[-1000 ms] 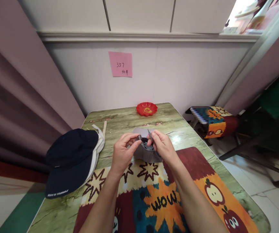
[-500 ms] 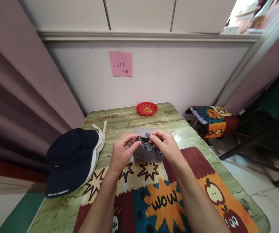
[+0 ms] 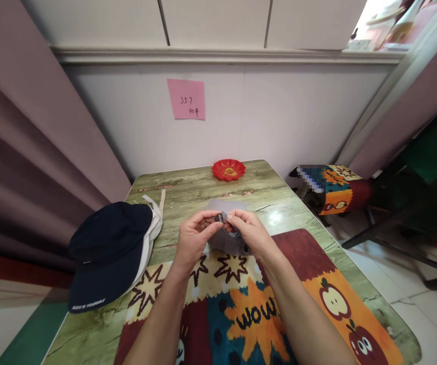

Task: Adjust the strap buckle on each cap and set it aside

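Note:
A grey cap [image 3: 224,245] lies at the middle of the table, its back towards me and partly covered by my hands. My left hand [image 3: 198,233] pinches the dark buckle [image 3: 219,218] of the cap's back strap between thumb and fingers. Close beside it, my right hand [image 3: 249,229] is closed on the grey strap end [image 3: 225,215], which meets the buckle. Whether the strap end passes through the buckle I cannot tell.
A navy cap [image 3: 108,248] rests on a white hat [image 3: 152,233] with ties at the left. A red scalloped dish [image 3: 228,170] stands at the back. A colourful mat [image 3: 241,309] covers the front of the wooden-patterned table [image 3: 180,188]; a stool [image 3: 340,187] stands at right.
My right hand has moved left, bringing the strap end up to the buckle, so the hands are closer together. The left hand keeps its pinch.

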Motion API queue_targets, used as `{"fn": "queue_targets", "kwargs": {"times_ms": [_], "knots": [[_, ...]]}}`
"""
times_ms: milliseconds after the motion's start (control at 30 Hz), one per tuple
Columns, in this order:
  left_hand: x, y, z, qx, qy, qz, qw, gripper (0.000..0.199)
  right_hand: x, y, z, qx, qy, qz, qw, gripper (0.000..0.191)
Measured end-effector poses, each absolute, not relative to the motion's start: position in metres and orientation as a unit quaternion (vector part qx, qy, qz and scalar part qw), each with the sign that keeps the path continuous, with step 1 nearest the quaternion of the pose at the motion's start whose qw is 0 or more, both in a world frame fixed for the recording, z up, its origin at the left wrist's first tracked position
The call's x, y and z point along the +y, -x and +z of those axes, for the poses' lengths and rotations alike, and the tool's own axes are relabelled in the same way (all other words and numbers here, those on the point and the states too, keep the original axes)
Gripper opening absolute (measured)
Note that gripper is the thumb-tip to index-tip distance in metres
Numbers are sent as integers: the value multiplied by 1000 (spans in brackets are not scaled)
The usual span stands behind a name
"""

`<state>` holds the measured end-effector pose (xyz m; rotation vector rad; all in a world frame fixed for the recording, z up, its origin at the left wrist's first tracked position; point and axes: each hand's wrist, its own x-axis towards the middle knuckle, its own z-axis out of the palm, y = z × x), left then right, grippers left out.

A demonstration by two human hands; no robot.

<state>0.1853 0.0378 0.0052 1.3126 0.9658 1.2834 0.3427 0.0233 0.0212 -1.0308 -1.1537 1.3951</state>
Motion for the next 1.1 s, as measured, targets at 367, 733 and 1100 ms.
{"fn": "queue_targets", "kwargs": {"times_ms": [367,733,1100], "knots": [[40,-173,4,385,-653,488,433,24,23,-358,21,-588,402,530,460,28],[37,-168,16,397,-721,453,343,21,23,-359,18,-544,425,536,486,31],[36,-171,18,393,-760,415,310,17,21,-350,23,-513,433,557,489,35]]}}
